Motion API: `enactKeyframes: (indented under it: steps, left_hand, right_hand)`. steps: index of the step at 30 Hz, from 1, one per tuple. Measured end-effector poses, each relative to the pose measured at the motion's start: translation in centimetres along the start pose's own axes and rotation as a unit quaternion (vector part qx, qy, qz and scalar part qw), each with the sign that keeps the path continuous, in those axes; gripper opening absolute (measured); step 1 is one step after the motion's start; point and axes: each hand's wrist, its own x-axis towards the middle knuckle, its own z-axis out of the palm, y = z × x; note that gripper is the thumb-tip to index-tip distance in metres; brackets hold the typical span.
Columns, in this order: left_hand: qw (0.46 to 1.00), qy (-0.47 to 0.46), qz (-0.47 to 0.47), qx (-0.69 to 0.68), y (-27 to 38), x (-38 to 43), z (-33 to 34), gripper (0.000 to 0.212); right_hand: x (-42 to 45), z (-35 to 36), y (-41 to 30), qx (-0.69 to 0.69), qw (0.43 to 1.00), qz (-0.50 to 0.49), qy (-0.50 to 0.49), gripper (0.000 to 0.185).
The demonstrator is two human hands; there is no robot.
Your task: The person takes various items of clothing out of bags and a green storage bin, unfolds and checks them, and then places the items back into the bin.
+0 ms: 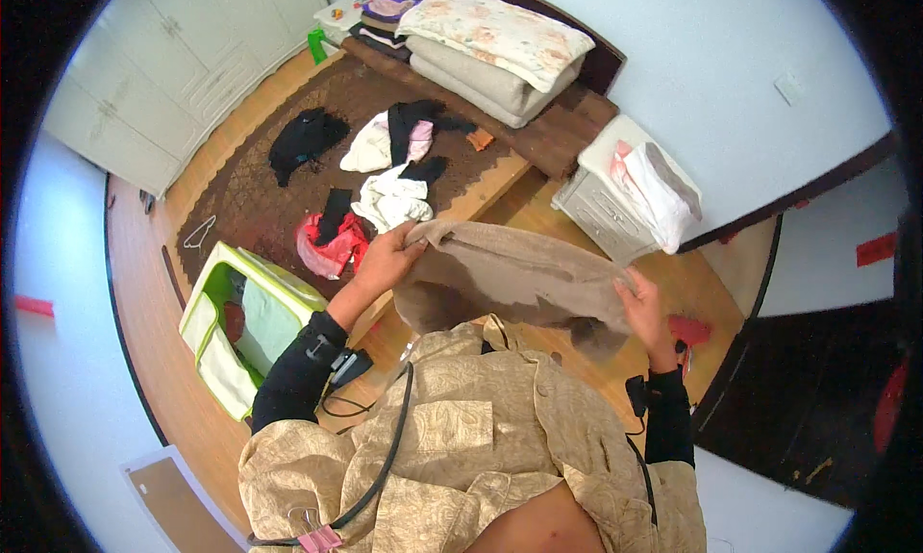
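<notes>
A grey-brown plush cloth or garment point(512, 275) is stretched between my two hands, just in front of my body. My left hand point(389, 256) grips its upper left corner, thumb on top. At the other end, my right hand point(640, 304) pinches the right edge. The upper edge is folded over and the lower part hangs in darker folds; what kind of garment it is I cannot tell. Beyond my left hand lie a red garment point(332, 243) with a black piece on it and a white garment point(393, 198), both on the brown bed cover point(245, 192).
Black clothing point(303, 142) and a cream garment point(368, 145) lie farther back. Folded bedding point(497, 37) stands at the headboard. A green-rimmed storage box point(252, 322) stands open at left, near my arm. A white nightstand point(609, 199) holds a plastic bag point(656, 192). A hanger point(200, 232) lies on the bed.
</notes>
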Motion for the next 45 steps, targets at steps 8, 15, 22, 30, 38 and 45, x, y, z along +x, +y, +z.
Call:
enactKeyframes:
  steps: [8, 15, 22, 30, 38, 45]
  left_hand:
    - [0.935, -0.096, -0.03, -0.341, 0.7, -4.7, -8.6, 0.02]
    - [0.935, -0.017, -0.041, -0.352, -3.2, -3.5, -12.1, 0.019]
    - [0.881, 0.131, -0.111, -0.44, -7.1, -4.1, -14.3, 0.013]
    - [0.897, 0.334, -0.226, -0.183, -18.3, 4.0, -13.7, 0.017]
    - [0.897, 0.23, -0.36, 0.117, -27.1, 7.5, -7.0, 0.034]
    - [0.904, 0.155, -0.399, -0.009, -26.2, 5.6, 1.4, 0.032]
  right_hand:
    - [6.5, -1.8, -10.6, -0.05, 0.998, -0.031, 0.005, 0.025]
    - [15.9, 4.1, -17.6, -0.124, 0.977, -0.172, 0.003, 0.02]
    - [23.8, 11.9, -21.4, -0.13, 0.952, -0.227, -0.162, 0.019]
    - [39.7, 30.8, -11.4, -0.104, 0.907, -0.226, -0.341, 0.026]
    - [50.0, 51.1, -3.7, -0.165, 0.851, -0.263, -0.424, 0.045]
    - [55.0, 62.6, -4.8, -0.265, 0.835, -0.357, -0.325, 0.062]
